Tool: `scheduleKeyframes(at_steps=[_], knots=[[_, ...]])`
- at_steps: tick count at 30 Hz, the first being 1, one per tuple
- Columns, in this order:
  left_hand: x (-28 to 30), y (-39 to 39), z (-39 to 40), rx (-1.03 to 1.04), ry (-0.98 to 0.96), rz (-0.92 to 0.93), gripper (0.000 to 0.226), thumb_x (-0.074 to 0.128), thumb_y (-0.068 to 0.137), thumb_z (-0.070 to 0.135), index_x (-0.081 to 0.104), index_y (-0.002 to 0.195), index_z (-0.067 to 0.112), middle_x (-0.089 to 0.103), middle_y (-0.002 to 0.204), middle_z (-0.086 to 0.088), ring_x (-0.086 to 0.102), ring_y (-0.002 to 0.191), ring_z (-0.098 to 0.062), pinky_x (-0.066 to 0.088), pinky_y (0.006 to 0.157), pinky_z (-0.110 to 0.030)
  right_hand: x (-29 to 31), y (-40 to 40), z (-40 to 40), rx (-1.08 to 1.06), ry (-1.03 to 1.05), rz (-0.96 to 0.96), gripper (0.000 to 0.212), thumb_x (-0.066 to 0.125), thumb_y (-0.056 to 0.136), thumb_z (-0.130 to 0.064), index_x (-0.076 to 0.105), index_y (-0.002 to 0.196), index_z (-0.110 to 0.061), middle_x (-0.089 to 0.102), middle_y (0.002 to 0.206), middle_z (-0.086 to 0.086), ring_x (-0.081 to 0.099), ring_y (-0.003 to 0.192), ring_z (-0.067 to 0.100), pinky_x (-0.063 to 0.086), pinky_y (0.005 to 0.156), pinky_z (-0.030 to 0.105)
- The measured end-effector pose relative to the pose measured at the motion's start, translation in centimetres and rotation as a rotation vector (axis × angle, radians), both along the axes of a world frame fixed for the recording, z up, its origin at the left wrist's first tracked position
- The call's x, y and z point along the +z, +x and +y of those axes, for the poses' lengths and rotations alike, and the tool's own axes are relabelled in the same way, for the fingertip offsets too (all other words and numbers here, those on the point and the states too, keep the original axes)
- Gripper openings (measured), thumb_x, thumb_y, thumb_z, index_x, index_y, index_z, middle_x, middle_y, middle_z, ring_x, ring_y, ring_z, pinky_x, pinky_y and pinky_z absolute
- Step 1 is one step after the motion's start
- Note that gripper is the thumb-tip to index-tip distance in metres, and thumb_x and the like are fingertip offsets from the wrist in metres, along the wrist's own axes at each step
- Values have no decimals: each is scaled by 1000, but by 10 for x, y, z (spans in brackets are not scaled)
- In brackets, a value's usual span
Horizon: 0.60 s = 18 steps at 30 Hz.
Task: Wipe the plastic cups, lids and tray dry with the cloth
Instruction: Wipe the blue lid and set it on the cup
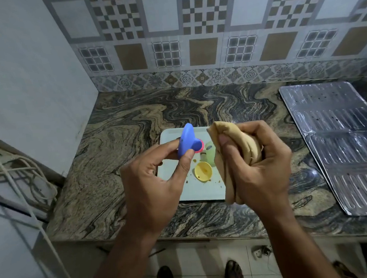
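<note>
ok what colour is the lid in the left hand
Blue, seen in the head view: the lid in the left hand.

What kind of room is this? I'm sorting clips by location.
Most likely a home kitchen: a marbled stone counter against a patterned tiled wall, a ribbed metal sheet lying on the counter at the right, and small plastic pieces on a white tray.

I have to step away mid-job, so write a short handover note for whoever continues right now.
Left hand: holds the blue lid up above the tray.
Right hand: grips the bunched cloth, not touching the lid.
On the tray: yellow lid, green cup, a pink piece behind the blue lid, and crumbs.
Done: cannot tell.
Left: wipe the blue lid, the other pieces, then the tray.
</note>
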State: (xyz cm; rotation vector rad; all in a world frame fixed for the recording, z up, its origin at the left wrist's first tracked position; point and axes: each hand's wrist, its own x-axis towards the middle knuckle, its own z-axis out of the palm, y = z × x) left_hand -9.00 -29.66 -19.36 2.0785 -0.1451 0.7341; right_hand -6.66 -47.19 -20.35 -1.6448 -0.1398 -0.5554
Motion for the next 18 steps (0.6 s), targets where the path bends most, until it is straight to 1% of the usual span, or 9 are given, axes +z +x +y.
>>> scheduleKeyframes(at_steps=[2, 3, 5, 6, 9, 11, 14, 16, 18], knots=[[-1, -2, -4, 22, 44, -25, 17, 84, 88, 19, 82, 104, 14, 77, 90, 13, 72, 82, 2, 55, 74, -22, -1, -5, 9, -24, -62, -30, 13, 82, 90, -31, 69, 93, -29, 75, 83, -19, 70, 68, 3, 58, 70, 42], [-2, -2, -5, 26, 64, -33, 17, 85, 88, 18, 82, 104, 13, 77, 89, 10, 72, 82, -1, 56, 72, -26, -2, -6, 12, -35, -97, -48, 14, 82, 90, -32, 70, 94, -27, 75, 83, -14, 71, 69, 8, 58, 69, 49], [-3, -4, -8, 25, 89, -37, 20, 86, 86, 16, 82, 105, 13, 76, 86, 7, 72, 79, -8, 56, 69, -30, -4, -9, 17, -64, -127, -83, 18, 83, 91, -28, 71, 96, -16, 74, 84, -4, 71, 70, 18, 57, 64, 48], [-3, -4, -9, 24, 93, -36, 20, 87, 86, 16, 82, 106, 13, 75, 85, 6, 71, 78, -10, 56, 68, -31, -4, -9, 19, -80, -103, -92, 19, 82, 91, -27, 71, 97, -13, 74, 85, -4, 70, 70, 16, 57, 62, 45], [-1, -5, -11, 27, 81, -42, 17, 84, 88, 22, 81, 104, 15, 72, 81, 4, 69, 75, -13, 55, 66, -33, -1, -10, 18, -133, -54, -132, 14, 79, 90, -29, 68, 99, -25, 72, 91, -20, 69, 73, 8, 58, 67, 50], [-1, -5, -11, 32, 82, -39, 14, 80, 91, 25, 81, 100, 14, 69, 78, 3, 68, 74, -17, 53, 65, -35, 0, -10, 16, -116, -99, -161, 16, 81, 91, -29, 68, 100, -28, 73, 93, -18, 71, 75, 11, 56, 68, 55], [-3, -4, -11, 23, 127, -37, 11, 82, 91, 21, 79, 89, 11, 63, 75, 2, 63, 69, -22, 49, 60, -39, -2, -10, 17, -12, -188, -191, 19, 87, 91, -21, 71, 96, -13, 74, 91, 1, 72, 75, 19, 57, 63, 47], [-5, -4, -11, 24, 176, -56, 10, 83, 88, 20, 78, 87, 11, 63, 74, 2, 61, 68, -23, 49, 60, -42, -3, -7, 19, -21, -235, -181, 20, 89, 89, -17, 74, 96, -6, 75, 90, 3, 73, 78, 19, 57, 65, 43], [-8, -3, -9, 20, 209, -87, 7, 82, 86, 18, 80, 91, 13, 67, 77, 3, 62, 69, -23, 50, 62, -47, -3, 0, 18, -24, -206, -133, 18, 87, 90, -17, 74, 97, -7, 76, 90, 0, 74, 79, 15, 58, 66, 37]])
